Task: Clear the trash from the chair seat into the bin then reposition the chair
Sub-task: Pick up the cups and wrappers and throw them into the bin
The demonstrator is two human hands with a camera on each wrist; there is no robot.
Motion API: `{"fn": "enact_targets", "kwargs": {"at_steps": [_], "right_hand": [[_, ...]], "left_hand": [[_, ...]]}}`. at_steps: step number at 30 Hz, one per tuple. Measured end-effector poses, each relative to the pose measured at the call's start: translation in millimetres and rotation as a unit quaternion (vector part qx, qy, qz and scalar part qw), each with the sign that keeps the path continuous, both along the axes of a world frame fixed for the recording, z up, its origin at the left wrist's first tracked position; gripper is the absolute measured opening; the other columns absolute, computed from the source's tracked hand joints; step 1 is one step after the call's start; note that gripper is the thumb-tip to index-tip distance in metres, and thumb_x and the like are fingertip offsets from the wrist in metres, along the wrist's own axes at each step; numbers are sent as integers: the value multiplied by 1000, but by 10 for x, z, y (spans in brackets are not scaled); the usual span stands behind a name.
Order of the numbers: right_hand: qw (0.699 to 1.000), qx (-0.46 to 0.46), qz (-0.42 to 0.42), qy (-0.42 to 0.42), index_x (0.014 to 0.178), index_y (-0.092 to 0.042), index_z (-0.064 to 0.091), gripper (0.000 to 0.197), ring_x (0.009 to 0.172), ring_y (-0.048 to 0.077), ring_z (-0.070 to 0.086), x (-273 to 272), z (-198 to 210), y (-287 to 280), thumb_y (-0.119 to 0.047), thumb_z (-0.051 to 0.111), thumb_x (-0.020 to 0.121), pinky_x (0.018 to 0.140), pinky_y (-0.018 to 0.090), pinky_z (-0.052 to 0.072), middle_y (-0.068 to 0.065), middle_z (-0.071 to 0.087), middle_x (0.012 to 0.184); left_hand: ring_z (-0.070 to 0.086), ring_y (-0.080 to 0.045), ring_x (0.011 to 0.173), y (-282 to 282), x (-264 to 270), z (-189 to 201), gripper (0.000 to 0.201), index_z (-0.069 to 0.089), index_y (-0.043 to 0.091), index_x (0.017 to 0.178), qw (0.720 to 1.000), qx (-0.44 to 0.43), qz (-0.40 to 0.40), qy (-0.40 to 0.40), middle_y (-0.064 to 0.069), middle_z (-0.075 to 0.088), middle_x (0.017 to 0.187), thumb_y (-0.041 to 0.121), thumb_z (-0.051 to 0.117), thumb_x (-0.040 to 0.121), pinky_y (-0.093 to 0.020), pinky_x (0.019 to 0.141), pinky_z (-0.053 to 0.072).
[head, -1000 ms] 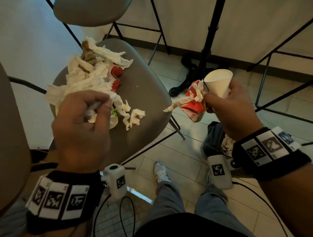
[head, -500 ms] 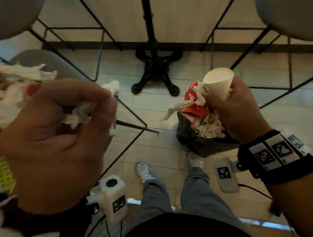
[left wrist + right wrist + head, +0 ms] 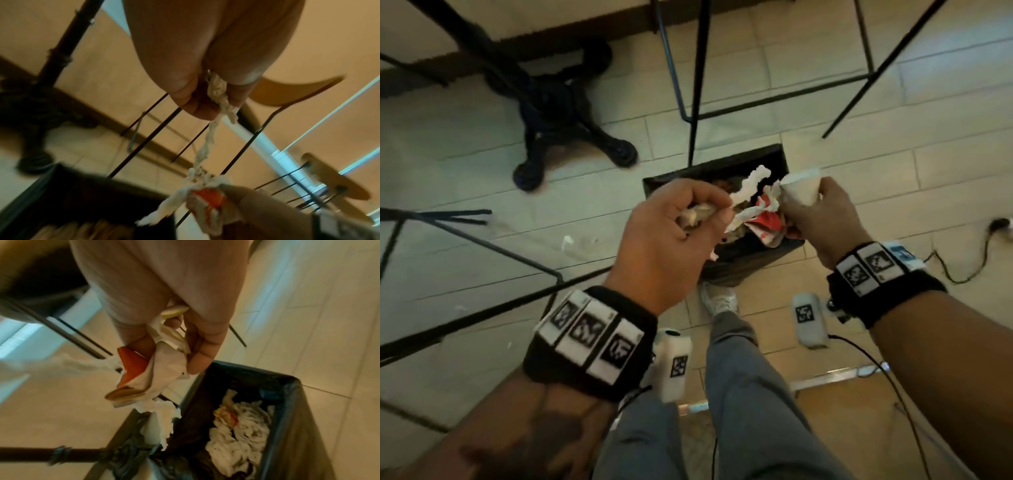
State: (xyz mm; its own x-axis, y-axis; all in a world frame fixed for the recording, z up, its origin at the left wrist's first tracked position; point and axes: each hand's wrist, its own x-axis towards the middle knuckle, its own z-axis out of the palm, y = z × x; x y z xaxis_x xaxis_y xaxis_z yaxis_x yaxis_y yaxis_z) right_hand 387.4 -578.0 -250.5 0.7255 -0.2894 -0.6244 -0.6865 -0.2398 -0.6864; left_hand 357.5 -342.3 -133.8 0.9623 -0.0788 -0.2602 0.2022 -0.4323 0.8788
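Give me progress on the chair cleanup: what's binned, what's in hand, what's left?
Done: crumpled napkins already lie in the black-lined bin.
In hand: left hand grips a tissue wad; right hand holds a paper cup and red-and-white wrapper, both over the bin, nothing released. A twisted tissue strand links the two loads.
Left: drop both. The chair seat isn't in view, so leftover trash is unknown; repositioning is pending.

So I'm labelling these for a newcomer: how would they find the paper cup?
Start at the black bin on the tiled floor. Both hands hover over it; the cup is in the right hand. It is smooth, plain white, unlike the crumpled tissue and red wrapper beside it.
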Motion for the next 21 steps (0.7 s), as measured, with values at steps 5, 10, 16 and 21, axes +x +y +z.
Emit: {"fn": "enact_targets", "kwargs": {"at_steps": [5,10,16,21], "right_hand": [[995,-26,-16,94,112,-12,57,65,95,36,69,91,-1074,-123,-43,83,62,59,51,64,11,65,108],[985,-51,-10,167,113,-10,55,70,85,35,70,115,-1761,-114,-45,84,59,59,47,64,11,67,97],[969,25,-5,247,154,-21,34,111,116,31,60,50,-1994,-45,-75,70,65,85,45,61,7,54,137],[967,26,51,248,148,-25,43,78,108,32,63,-15,-1915,19,-48,71,79,86,45,58,8,61,126]], "left_hand": [[71,-20,89,-167,144,-1336,10,67,36,92,987,72,26,141,10,72,102,27,71,94,-13,64,46],[69,-17,110,-99,138,-2252,47,57,32,137,961,64,5,270,2,72,121,44,68,93,-38,97,57],[24,-27,155,15,6,-2607,91,1,53,156,937,63,-49,339,5,-8,171,59,63,89,-47,123,31],[21,-23,156,215,-202,-2494,104,-7,50,156,931,58,-33,359,6,-12,171,61,67,84,-46,124,28]]}}
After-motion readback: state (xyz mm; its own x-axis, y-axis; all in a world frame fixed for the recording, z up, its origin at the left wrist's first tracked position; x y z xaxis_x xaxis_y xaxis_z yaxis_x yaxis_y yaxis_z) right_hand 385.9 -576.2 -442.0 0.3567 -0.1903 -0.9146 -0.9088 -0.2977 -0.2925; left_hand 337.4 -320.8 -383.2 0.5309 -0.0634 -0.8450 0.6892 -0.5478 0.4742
